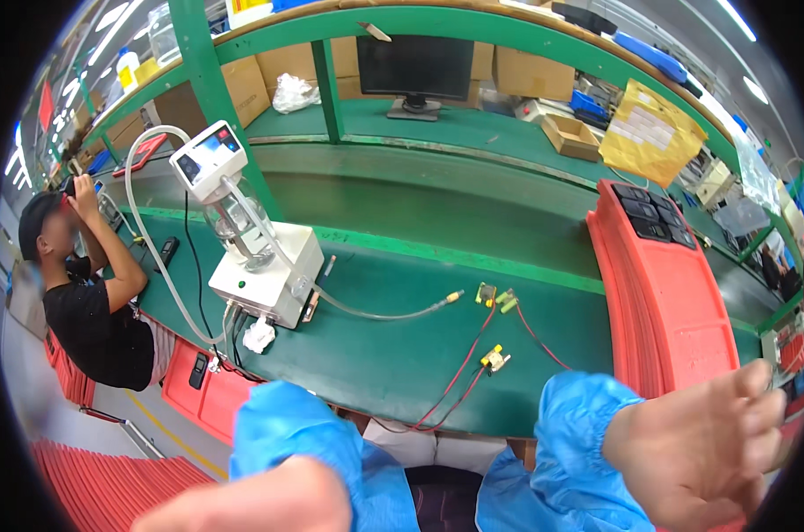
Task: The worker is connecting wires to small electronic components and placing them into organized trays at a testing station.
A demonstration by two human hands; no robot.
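Both my arms are spread apart in blue sleeves, above the near side of a green bench (402, 350). My right hand (699, 443) is raised at the right, palm showing and fingers apart, with nothing in it. It is nearest to a tall stack of red trays (659, 319) with several black handheld devices (655, 213) on top. My left hand (251, 501) is blurred at the lower edge, its fingers smeared and partly cut off. Several small yellow clip-like pieces (493, 357) with red wires (460, 368) lie on the bench, touched by neither hand.
Left of centre stands a white box (278, 275) bearing a glass jar (242, 230) and a screened unit (211, 160). A clear hose (384, 316) runs from it across the bench. A person (92, 284) in black works at the left. More red trays (123, 479) stand at lower left.
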